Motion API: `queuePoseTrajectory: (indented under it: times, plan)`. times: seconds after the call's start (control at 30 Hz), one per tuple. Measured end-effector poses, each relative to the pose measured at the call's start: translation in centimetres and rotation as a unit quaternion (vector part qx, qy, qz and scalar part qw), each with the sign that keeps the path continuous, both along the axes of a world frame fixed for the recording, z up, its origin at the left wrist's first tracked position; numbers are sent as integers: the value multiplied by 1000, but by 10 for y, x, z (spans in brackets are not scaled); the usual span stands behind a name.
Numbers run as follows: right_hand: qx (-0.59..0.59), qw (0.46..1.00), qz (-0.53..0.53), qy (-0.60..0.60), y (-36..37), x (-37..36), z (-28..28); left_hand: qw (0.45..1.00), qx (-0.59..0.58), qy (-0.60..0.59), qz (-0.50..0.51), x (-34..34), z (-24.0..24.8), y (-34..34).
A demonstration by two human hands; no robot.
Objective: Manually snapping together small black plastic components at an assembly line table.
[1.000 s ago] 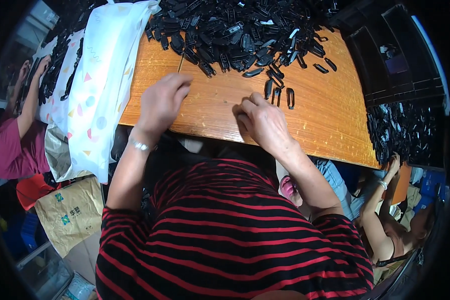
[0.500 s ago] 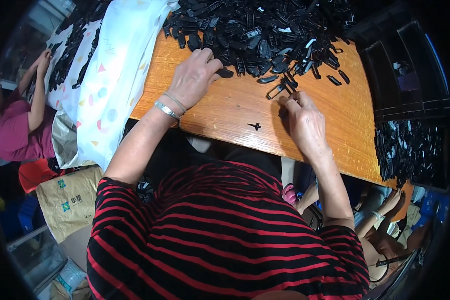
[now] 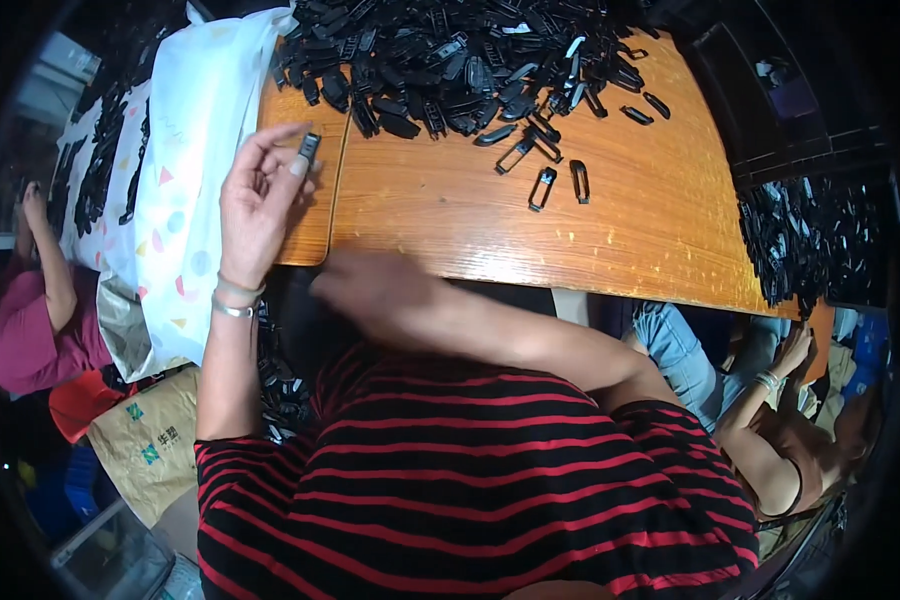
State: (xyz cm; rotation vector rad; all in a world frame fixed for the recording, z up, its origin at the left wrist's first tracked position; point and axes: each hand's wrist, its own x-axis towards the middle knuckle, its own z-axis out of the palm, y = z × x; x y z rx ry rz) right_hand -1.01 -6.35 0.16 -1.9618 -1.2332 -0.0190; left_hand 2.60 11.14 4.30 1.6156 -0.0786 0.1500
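Pinched between thumb and fingers of my left hand (image 3: pixel 257 200) is a small black plastic part (image 3: pixel 310 150), held up over the left portion of the wooden table (image 3: pixel 440 225). My right hand (image 3: pixel 375 290), smeared by motion, crosses my body at the table's front edge; its fingers cannot be made out. Two narrow black plastic frames, one left (image 3: pixel 542 188) and one right (image 3: pixel 580 182), lie side by side on the wood. Behind them spreads a large heap of black plastic parts (image 3: pixel 440 75).
A white patterned cloth (image 3: pixel 195 130) hangs at the left. Dark bins (image 3: pixel 750 75) and another heap of black parts (image 3: pixel 805 245) are at the right. A brown paper bag (image 3: pixel 155 440) lies lower left. Other people sit at both sides.
My left hand has moved left and turned, the part raised in its fingers. My right hand has swept left off the tabletop. Two frames now lie apart; the small black piece near the front edge is gone.
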Motion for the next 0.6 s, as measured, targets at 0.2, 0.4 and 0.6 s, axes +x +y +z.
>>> queuePoseTrajectory:
  times: [0.2, 0.4, 0.6]
  plan:
    - [-218, 923, -288, -131, -149, 43, 40, 977, -93, 143, -126, -16, -20, -26]
    - [-234, 925, -254, -157, -169, 63, 18, 938, -189, 217, -193, -3, -35, -73]
    - [-65, 957, -247, -135, -132, 46, 32, 947, -171, 201, -183, 4, -42, -87]
